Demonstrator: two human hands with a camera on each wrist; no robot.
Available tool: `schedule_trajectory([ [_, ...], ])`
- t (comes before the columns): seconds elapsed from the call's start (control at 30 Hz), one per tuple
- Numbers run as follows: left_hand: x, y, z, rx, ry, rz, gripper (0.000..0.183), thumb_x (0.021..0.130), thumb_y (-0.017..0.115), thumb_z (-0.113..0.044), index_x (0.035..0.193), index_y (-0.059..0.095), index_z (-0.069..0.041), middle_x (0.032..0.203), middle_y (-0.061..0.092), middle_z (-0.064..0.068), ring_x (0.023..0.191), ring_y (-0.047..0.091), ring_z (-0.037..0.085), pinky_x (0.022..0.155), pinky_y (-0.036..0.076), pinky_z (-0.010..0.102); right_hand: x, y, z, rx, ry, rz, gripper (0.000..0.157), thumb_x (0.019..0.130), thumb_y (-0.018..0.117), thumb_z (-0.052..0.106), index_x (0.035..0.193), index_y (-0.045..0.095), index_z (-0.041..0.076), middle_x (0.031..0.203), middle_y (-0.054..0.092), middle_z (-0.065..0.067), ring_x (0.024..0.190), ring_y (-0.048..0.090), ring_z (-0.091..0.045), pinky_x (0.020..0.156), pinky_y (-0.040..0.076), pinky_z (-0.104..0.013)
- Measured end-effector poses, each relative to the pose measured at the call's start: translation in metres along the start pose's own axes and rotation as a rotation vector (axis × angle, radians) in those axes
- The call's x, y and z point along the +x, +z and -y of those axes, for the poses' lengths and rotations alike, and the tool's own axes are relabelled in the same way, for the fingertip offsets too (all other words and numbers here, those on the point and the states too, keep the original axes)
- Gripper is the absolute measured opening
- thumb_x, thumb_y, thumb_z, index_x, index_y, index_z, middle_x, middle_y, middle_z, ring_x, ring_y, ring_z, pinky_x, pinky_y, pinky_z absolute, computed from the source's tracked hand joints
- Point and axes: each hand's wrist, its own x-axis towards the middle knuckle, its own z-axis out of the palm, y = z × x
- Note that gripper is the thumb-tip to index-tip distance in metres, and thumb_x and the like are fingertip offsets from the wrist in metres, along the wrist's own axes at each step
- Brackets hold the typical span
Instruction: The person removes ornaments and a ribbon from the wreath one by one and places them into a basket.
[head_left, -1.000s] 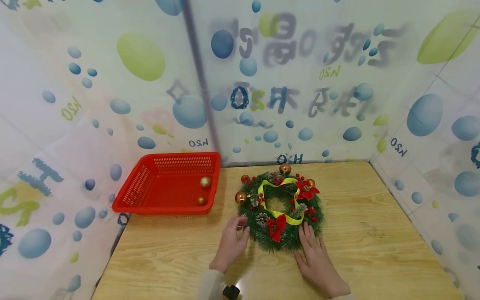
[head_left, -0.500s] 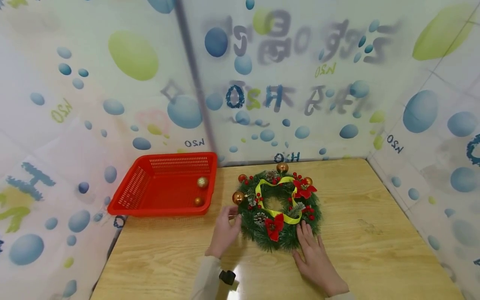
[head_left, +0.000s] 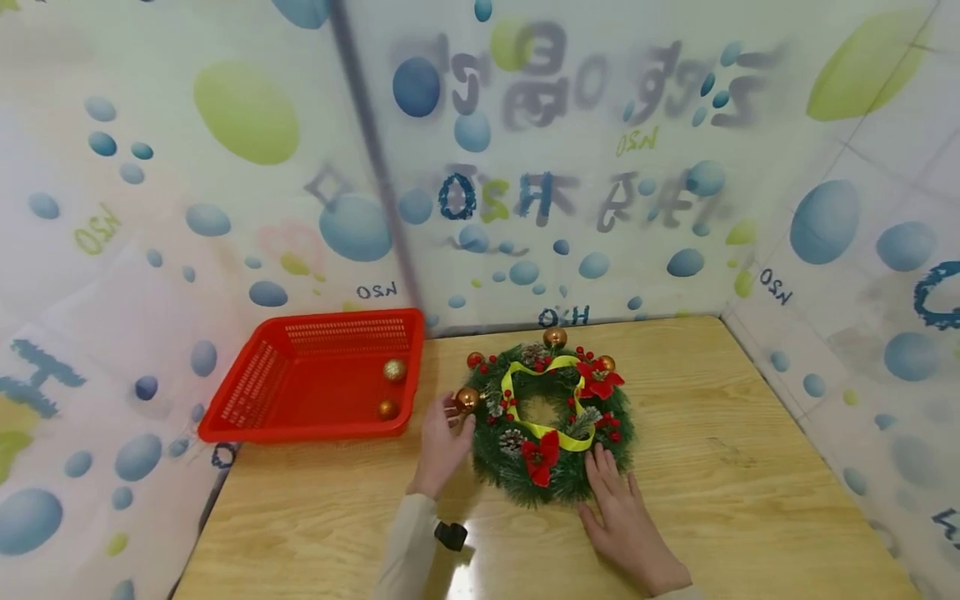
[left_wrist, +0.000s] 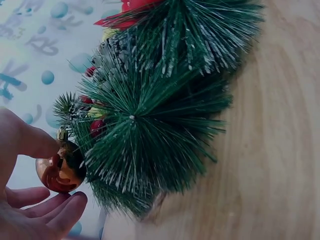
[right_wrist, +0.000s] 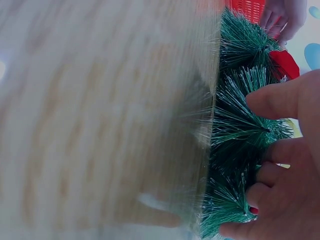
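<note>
Wreath [head_left: 491,468] lies flat on the desk [head_left: 735,517], just ahead of the person; basket [head_left: 300,435] stands apart from it, toward 9 to 10 o'clock. Status: trimming judged well advanced, not finished. In place by appearance: ribbon [head_left: 573,443] looped round the central hole; upper flower [head_left: 598,380] near 2 o'clock, lower flower [head_left: 541,458] at 6; top ball [head_left: 555,337] at 12, red ball [head_left: 475,360] at 10, a partly covered ball [head_left: 608,362] between 1 and 2. Copper ball [head_left: 467,399] sits at the rim between 9 and 10, with the left hand [head_left: 441,450] at it: fingers curled about it, thumb over its upper part, the rest beneath, little gap. Whether this ball is fastened or merely lodged in the needles cannot be settled from this angle; I read it as the step in hand, either seating or adjusting. Right hand [head_left: 626,529] lies at about 5 o'clock, fingers extended and slightly spread on the needles, grasping nothing; probably steadying. Outstanding: gold ball [head_left: 393,369] and small ball [head_left: 387,409], both in the basket toward its 3 o'clock wall. No ball is visible on the arc from 3 round to 8, so any further ones would likely suit that stretch.
</note>
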Motion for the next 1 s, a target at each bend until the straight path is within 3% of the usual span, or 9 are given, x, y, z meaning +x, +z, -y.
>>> schedule_trajectory([
  [0.5,0.016,0.000,0.002,-0.027,0.000,0.042,0.044,0.092,0.070,-0.003,0.131,0.053,0.008,0.121,0.061,0.024,0.103,0.066,0.036,0.091,0.059,0.048,0.000,0.001,0.000,0.022,0.013,0.001,0.071,0.096,0.068,0.019,0.153,0.035,-0.007,0.162,0.026,-0.029,0.148,0.027,-0.050,0.106,0.026,-0.082],
  [1.0,0.021,0.000,-0.006,-0.042,0.009,0.076,0.044,0.092,0.073,-0.011,0.132,0.057,0.001,0.121,0.064,0.018,0.103,0.067,0.033,0.092,0.060,0.048,0.000,0.000,0.002,0.009,0.021,0.003,0.071,0.095,0.068,0.019,0.152,0.036,-0.008,0.162,0.026,-0.029,0.148,0.028,-0.049,0.106,0.028,-0.082],
])
